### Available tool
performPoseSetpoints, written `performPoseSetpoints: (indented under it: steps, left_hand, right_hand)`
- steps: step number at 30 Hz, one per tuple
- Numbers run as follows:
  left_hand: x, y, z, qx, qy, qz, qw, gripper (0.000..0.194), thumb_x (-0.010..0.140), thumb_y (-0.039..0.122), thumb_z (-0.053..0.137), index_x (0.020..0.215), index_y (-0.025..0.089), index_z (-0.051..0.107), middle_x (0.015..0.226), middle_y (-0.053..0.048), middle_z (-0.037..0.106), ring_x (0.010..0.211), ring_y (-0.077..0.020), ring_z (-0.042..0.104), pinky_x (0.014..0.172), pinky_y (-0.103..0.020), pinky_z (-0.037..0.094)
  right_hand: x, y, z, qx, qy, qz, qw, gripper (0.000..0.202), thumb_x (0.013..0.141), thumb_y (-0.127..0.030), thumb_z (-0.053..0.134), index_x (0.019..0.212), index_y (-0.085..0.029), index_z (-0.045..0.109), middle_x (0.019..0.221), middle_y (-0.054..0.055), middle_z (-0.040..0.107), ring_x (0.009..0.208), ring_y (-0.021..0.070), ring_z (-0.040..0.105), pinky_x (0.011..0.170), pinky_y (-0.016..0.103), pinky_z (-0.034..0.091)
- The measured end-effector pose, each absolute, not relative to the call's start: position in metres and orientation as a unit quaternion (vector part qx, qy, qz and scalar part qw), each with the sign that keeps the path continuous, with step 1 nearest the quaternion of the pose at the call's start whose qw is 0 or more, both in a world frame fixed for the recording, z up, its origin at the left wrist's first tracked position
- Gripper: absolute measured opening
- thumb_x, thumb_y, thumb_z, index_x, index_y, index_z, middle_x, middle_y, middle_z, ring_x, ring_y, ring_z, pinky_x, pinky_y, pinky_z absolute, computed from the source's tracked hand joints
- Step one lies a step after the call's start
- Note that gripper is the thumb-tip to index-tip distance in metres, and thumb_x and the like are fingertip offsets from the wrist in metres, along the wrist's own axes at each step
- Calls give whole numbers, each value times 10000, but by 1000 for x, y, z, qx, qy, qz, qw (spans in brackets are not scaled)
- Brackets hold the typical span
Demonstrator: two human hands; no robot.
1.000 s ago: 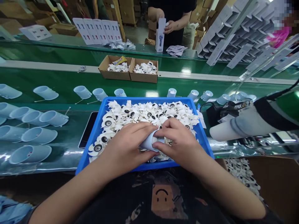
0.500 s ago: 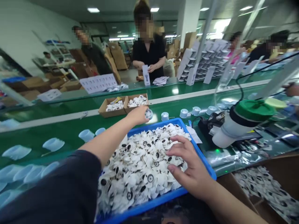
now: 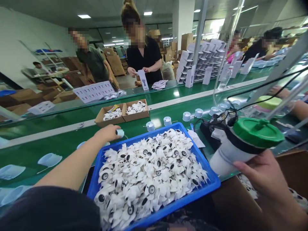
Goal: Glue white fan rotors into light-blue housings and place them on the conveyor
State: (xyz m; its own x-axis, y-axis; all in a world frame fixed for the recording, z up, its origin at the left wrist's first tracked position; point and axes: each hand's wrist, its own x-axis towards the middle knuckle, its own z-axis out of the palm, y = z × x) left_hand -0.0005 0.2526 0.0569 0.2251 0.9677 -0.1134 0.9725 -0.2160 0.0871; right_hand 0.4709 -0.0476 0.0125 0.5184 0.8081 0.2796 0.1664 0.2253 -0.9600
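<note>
My left hand (image 3: 107,134) is over the belt by the tray's far left corner, fingers closed round a small pale-blue round part (image 3: 119,132) with a dark end. Most of that part is hidden by the fingers. On the right, my right hand (image 3: 267,176) grips a white tumbler with a green lid (image 3: 231,155), thumb across its near side; the other fingers are mostly hidden behind it. Between my arms lies a blue tray (image 3: 183,203) heaped with white fan wheels (image 3: 151,189) with dark round hubs.
Pale-blue cup-shaped housings (image 3: 167,121) stand along the green belt (image 3: 134,128). Two cardboard boxes (image 3: 112,120) of white parts sit beyond the tray. A black pouch (image 3: 222,119) and cables lie right. Across the line a person (image 3: 144,54) handles a white carton (image 3: 143,79).
My left hand has moved left, away from a pale-blue housing that stays on the belt. My right hand has left the tray and taken hold of the tumbler, which has shifted nearer.
</note>
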Motion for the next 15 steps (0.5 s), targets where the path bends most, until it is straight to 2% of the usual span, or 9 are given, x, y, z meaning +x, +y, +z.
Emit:
performPoseSetpoints:
  steps: [2, 4, 6, 8, 9, 11, 13, 15]
  left_hand:
    - [-20, 226, 74, 770, 634, 43, 55, 700, 823, 436, 694, 1400, 139, 431, 1398, -116, 536, 1261, -337, 535, 1013, -413, 481]
    - [-29, 193, 88, 751, 638, 148, 79, 723, 860, 485, 619, 1441, 189, 307, 1434, -87, 489, 1220, -313, 559, 918, -361, 528]
    - [-24, 155, 96, 721, 608, 288, 167, 644, 854, 480, 624, 1371, 233, 330, 1376, -74, 524, 1130, -285, 604, 815, -334, 553]
    - [-4, 118, 97, 702, 534, 370, 292, 589, 822, 413, 674, 1291, 254, 356, 1284, -90, 576, 1064, -269, 636, 779, -341, 561]
    - [12, 102, 96, 709, 494, 369, 342, 599, 806, 388, 693, 1280, 264, 348, 1243, -99, 590, 1025, -264, 655, 760, -348, 568]
    - [49, 74, 93, 762, 430, 310, 371, 665, 776, 359, 744, 1306, 288, 350, 1233, -103, 570, 990, -254, 663, 751, -359, 576]
    - [86, 52, 91, 834, 374, 236, 331, 700, 736, 374, 801, 1321, 307, 423, 1243, -82, 557, 1072, -265, 627, 874, -411, 558]
    - [113, 37, 91, 876, 326, 203, 292, 642, 727, 373, 812, 1291, 306, 512, 1306, -74, 528, 1202, -283, 552, 1031, -454, 478]
  right_hand:
    - [476, -43, 15, -547, -408, 275, 677, 462, 622, -423, 869, 1043, -428, 679, 1037, 80, 670, 912, 369, 671, 677, 505, 547]
    - [476, -37, 30, -503, -423, 354, 666, 529, 647, -570, 823, 1130, -413, 677, 1048, 99, 674, 862, 360, 689, 608, 464, 540]
    - [469, -27, 55, -467, -443, 441, 625, 563, 682, -672, 736, 1169, -400, 664, 939, 81, 679, 745, 308, 695, 551, 411, 510]
    - [453, -13, 83, -434, -439, 494, 613, 545, 741, -710, 617, 1164, -368, 656, 849, 41, 655, 663, 232, 670, 569, 383, 503]
    - [441, -5, 97, -407, -436, 518, 613, 562, 773, -730, 536, 1156, -337, 653, 862, 32, 645, 668, 208, 662, 602, 385, 514]
    - [413, 11, 122, -332, -436, 567, 615, 608, 817, -741, 434, 1177, -287, 620, 1043, 40, 639, 815, 199, 668, 740, 424, 545]
    - [383, 27, 140, -280, -462, 594, 596, 631, 835, -757, 404, 1208, -279, 577, 1161, 38, 613, 935, 198, 653, 812, 434, 554]
    - [357, 38, 152, -248, -471, 603, 594, 601, 833, -749, 458, 1171, -264, 565, 1124, 28, 620, 928, 185, 645, 822, 404, 571]
